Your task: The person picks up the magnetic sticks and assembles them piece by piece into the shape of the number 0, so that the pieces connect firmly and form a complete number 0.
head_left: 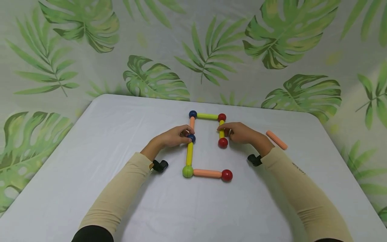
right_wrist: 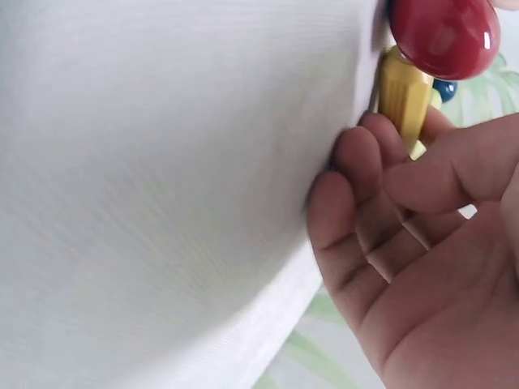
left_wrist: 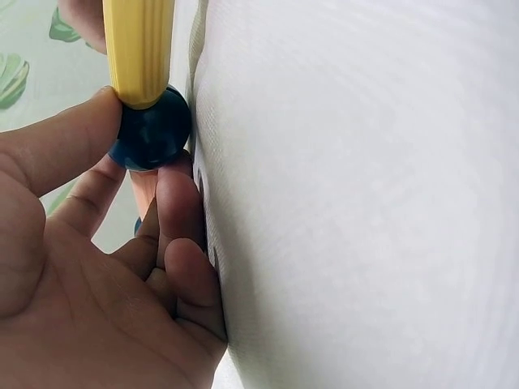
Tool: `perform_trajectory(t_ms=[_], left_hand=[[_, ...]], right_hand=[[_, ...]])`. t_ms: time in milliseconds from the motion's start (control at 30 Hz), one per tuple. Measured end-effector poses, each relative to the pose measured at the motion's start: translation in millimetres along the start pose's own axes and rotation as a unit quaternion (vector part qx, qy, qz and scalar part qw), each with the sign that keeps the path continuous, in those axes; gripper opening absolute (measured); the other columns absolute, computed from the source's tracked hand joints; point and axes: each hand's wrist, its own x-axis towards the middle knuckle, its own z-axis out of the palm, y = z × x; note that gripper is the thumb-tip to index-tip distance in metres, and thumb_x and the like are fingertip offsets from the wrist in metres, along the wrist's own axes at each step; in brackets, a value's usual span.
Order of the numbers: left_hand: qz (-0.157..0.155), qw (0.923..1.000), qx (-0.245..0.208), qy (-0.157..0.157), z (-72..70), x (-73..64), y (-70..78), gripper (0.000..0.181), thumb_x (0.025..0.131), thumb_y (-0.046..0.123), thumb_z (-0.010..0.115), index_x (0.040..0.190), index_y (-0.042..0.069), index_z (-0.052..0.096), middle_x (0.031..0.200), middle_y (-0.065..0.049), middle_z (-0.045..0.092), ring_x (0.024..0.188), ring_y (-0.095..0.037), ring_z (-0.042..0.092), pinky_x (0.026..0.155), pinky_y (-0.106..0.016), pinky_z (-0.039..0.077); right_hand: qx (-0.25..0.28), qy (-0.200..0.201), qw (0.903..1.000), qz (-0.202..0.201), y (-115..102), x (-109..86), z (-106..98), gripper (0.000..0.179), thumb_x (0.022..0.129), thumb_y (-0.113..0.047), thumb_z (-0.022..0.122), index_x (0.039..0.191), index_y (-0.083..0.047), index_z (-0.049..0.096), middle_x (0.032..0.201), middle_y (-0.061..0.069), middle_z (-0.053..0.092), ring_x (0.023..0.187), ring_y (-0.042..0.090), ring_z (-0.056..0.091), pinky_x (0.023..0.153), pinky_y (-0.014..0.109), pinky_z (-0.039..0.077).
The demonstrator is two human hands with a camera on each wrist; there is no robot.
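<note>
My left hand point(head_left: 175, 136) holds a blue ball point(left_wrist: 154, 134) between thumb and fingers. A yellow rod point(head_left: 189, 154) runs from that ball to a green ball point(head_left: 187, 171), and an orange rod point(head_left: 192, 121) joins it to another blue ball point(head_left: 192, 115). On the other side, my right hand point(head_left: 241, 132) pinches a ridged yellow rod point(right_wrist: 403, 93). Red balls cap that rod, one at its near end point(head_left: 223, 143) and one at its far end point(head_left: 222, 117). A yellow-green rod point(head_left: 207, 116) links the far blue and red balls.
From the green ball an orange rod point(head_left: 207, 173) leads right to a red ball point(head_left: 227, 175), apart from the red ball above it. A loose orange rod point(head_left: 276, 139) lies beyond the right wrist. Leaf-print cloth point(head_left: 157, 77) hangs behind the white table point(head_left: 121, 114).
</note>
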Motion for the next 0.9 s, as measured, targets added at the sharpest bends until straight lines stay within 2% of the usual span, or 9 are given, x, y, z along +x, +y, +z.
perform_trajectory(t_ms=[300,600,733,900], left_hand=[[0.0,1.0,0.003,0.0,0.5,0.3,1.0,0.03,0.099,0.017,0.059,0.128,0.012,0.053,0.124,-0.013,0.058,0.111,-0.024,0.054,0.09,-0.031,0.044],[0.0,1.0,0.001,0.002,0.8,0.4,0.1,0.03,0.099,0.016,0.06,0.127,0.012,0.054,0.123,-0.013,0.059,0.108,-0.024,0.055,0.088,-0.03,0.044],[0.001,1.0,-0.004,-0.002,0.7,0.5,0.7,0.03,0.098,0.016,0.06,0.128,0.011,0.054,0.123,-0.014,0.058,0.108,-0.024,0.055,0.088,-0.029,0.044],[-0.001,1.0,0.0,0.0,0.4,0.5,0.7,0.029,0.099,0.016,0.059,0.127,0.011,0.054,0.123,-0.014,0.058,0.108,-0.024,0.055,0.088,-0.03,0.044]], right_hand=[[-0.027,0.031,0.9991,0.0,-1,-2.6,1,0.048,0.089,0.009,0.046,0.129,-0.011,0.063,0.108,0.01,0.065,0.097,0.024,0.057,0.088,0.038,0.051],[-0.002,0.043,0.9986,-0.029,4,-9.5,2,0.051,0.088,0.008,0.042,0.132,-0.01,0.06,0.113,0.013,0.065,0.099,0.025,0.058,0.09,0.042,0.052],[0.026,0.027,0.9985,-0.038,5,-18.6,1,0.054,0.086,0.006,0.044,0.135,-0.012,0.058,0.112,0.014,0.066,0.098,0.026,0.06,0.086,0.039,0.052],[0.05,-0.01,0.998,-0.036,5,-25.6,3,0.05,0.088,-0.008,0.057,0.138,-0.016,0.056,0.116,0.011,0.064,0.099,0.024,0.06,0.085,0.036,0.052]])
